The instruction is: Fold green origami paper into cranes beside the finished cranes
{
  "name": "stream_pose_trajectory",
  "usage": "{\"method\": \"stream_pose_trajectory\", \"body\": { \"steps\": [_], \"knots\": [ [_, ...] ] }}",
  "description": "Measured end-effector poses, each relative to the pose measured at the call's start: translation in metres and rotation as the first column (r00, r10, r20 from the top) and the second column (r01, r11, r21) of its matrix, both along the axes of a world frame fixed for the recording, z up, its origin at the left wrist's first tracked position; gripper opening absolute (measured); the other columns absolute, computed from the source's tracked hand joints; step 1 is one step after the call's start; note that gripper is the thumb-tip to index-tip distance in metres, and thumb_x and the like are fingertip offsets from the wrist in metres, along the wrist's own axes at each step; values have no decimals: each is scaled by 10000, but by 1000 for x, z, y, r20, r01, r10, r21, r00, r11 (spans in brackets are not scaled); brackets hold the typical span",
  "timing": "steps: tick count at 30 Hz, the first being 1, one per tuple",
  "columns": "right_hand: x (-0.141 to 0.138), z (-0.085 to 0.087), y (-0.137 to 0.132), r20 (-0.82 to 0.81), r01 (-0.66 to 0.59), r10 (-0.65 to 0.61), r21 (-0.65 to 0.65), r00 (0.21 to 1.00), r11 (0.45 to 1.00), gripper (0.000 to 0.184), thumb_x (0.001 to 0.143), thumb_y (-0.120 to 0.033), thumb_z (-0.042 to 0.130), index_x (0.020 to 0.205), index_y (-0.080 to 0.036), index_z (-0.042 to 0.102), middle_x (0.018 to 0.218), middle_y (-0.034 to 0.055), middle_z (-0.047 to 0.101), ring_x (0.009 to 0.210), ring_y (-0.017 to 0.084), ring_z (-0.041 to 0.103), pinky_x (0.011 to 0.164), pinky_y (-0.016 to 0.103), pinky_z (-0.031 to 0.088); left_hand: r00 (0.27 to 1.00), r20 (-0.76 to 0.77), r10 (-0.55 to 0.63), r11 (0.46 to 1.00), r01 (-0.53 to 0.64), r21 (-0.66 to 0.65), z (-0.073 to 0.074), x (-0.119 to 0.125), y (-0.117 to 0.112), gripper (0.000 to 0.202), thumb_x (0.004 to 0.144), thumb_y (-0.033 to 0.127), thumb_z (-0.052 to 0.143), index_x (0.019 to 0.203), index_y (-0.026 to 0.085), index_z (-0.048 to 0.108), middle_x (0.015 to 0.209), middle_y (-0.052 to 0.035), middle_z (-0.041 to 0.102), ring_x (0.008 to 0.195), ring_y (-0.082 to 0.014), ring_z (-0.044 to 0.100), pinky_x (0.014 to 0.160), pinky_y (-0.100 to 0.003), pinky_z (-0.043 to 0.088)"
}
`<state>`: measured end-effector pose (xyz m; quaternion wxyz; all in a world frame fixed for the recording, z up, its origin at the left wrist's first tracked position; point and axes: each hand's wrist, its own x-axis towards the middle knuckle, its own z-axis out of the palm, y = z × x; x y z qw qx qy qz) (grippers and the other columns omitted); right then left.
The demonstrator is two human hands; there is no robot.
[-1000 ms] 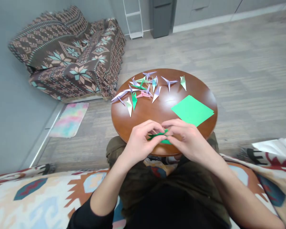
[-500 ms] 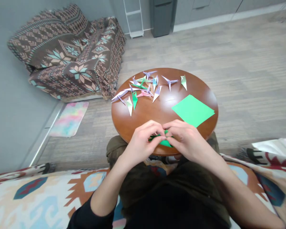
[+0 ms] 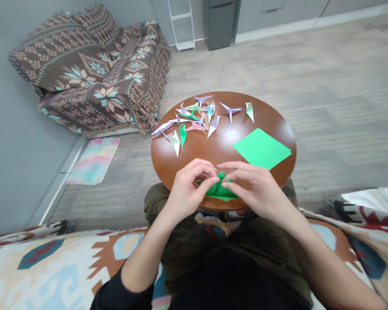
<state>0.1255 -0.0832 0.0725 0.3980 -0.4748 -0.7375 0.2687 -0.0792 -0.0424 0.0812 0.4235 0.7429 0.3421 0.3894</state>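
Near the front edge of the round table, a partly folded sheet of green origami paper lies between my hands, with a creased flap standing up in its middle. My left hand closes thumb and fingertips on the left side of this flap. From the right, my right hand holds the paper between its thumb and bent fingers, its index finger stretched out above. My fingers cover parts of the folds. Just beyond my right hand lie flat green paper sheets, slightly offset from one another.
Several folded paper cranes in purple, green, white and pink cluster at the back left of the brown table. A purple crane and a pale green crane stand farther right. Beyond is a sofa under a patterned cover.
My hands have drawn slightly apart and my fingers have loosened. The green paper between them has opened out, showing more surface and a raised flap.
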Motion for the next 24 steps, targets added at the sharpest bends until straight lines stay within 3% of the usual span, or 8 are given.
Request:
{"method": "stream_pose_trajectory", "body": {
  "steps": [6,13,19,24],
  "knots": [
    [-4,0,4,-16,-43,44,48,999,998,172,939,-107,670,801,-198,718,1177,110,773,1021,246,755,890,381,582,998,-34,-59,998,58,-28,1,4,-2,55,873,197,779,846,173,738,1046,-74,719,942,-179,707,825,-284,565],
    [-3,-2,3,-34,-44,44,5,998,999,107,924,-131,716,869,-214,753,1185,95,774,1025,244,762,919,379,582,999,40,3,998,-1,-64,0,3,0,72,879,177,763,810,174,739,958,-60,729,859,-159,701,758,-258,564],
    [-3,-2,2,-21,-50,51,37,998,998,182,941,-124,676,778,-200,704,1170,104,769,988,240,750,876,394,574,1000,19,-12,1000,12,-24,-2,5,0,33,834,175,819,862,189,810,984,-70,779,917,-185,737,837,-291,584],
    [-4,-2,1,-8,-55,56,31,998,998,201,934,-106,667,758,-201,684,1142,94,774,1015,235,747,889,387,565,999,44,-15,1000,16,-21,-3,6,-1,34,843,162,811,825,188,826,890,-59,798,843,-180,749,803,-288,594]
  ]
}}
